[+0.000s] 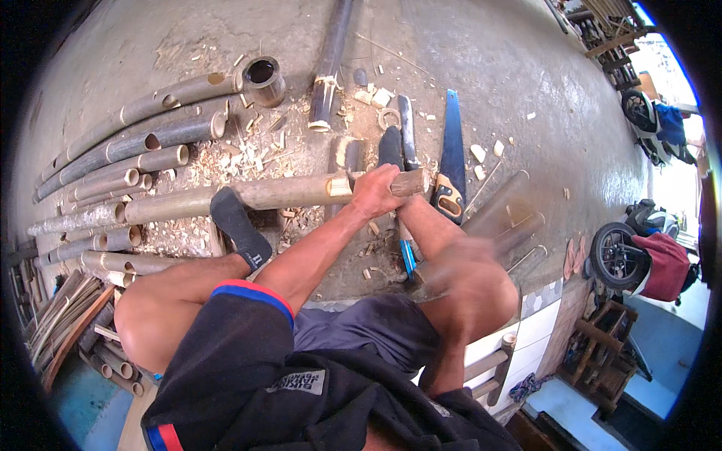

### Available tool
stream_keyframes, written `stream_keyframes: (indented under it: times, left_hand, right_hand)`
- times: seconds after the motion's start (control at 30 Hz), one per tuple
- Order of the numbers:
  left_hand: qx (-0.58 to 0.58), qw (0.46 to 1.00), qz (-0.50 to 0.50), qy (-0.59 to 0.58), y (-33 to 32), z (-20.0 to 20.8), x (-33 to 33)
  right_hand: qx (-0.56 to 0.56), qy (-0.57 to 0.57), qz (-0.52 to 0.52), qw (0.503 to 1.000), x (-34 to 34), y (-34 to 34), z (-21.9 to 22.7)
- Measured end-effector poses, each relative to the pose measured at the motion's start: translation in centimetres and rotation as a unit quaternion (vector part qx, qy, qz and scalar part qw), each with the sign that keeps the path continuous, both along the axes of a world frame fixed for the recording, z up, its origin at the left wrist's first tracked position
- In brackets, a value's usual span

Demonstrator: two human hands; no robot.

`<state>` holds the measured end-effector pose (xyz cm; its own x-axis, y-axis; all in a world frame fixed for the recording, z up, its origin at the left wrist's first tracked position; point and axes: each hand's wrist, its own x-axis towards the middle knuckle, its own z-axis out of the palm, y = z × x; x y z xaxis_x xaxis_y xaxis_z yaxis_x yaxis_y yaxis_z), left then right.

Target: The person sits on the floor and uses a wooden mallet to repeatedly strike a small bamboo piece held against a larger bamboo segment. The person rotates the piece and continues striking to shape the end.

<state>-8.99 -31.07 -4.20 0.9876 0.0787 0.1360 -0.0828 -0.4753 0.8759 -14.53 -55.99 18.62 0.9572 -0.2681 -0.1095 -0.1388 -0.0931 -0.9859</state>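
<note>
Your left grip (377, 191) is wrapped round a bamboo pole (286, 193), fingers pressed over its top close to the pole's right end. The pole lies crosswise over the floor (553, 143), running from the left side toward the middle in front of you, with a pale, freshly cut notch (338, 186) just left of your knuckles. Your left foot, in a dark sock (242, 229), crosses over the pole; your other dark-socked foot (389, 146) shows just beyond the left grip.

Your right grip (460, 263) is near your right knee, so smeared that you cannot tell whether it is spread or pressed together, or on what. Just beyond it, a blurred brown shape (500, 214) is too indistinct to name.

To the right of the pole's end, a saw (452, 150) with a blue blade and wooden handle lies on the floor, its tip pointing away from you. Toward the floor's left edge, several bamboo tubes (124, 152) lie side by side, some with round holes. Near their right ends stands a short, wide bamboo cylinder (265, 83), its dark mouth facing up. Wood chips (252, 155) are scattered between the tubes and the pole.
</note>
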Motion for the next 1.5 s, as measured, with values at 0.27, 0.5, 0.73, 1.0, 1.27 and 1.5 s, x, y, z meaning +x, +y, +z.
stream_keyframes:
  times: [0.27, 0.5, 0.73, 1.0, 1.27, 1.5]
  left_hand:
    - [0.041, 0.999, 0.003, -0.010, 1.3, -0.6, -0.9]
    - [0.043, 0.997, 0.003, -0.059, 2.1, -1.1, 0.3]
    - [0.043, 0.998, -0.008, -0.038, 1.3, -1.4, -1.3]
    - [-0.009, 1.000, -0.019, 0.006, 2.7, -1.1, -2.2]
    - [0.029, 0.951, 0.300, -0.075, 10.4, -0.3, -5.8]
    - [0.000, 0.984, 0.173, -0.039, 17.5, 5.7, -3.1]
  right_hand:
    - [0.144, -0.003, 0.150, 0.978, -0.2, -0.8, -0.1]
    - [-0.168, 0.146, 0.215, 0.951, -4.0, 7.9, -3.3]
    - [-0.080, 0.132, -0.116, 0.981, -3.2, 3.5, -2.5]
    - [0.028, 0.167, 0.182, 0.969, -4.8, 6.2, -6.1]
    - [0.027, 0.146, 0.056, 0.987, -5.6, 2.3, -7.7]
    - [0.061, 0.125, 0.093, 0.986, -5.7, 5.2, -8.4]
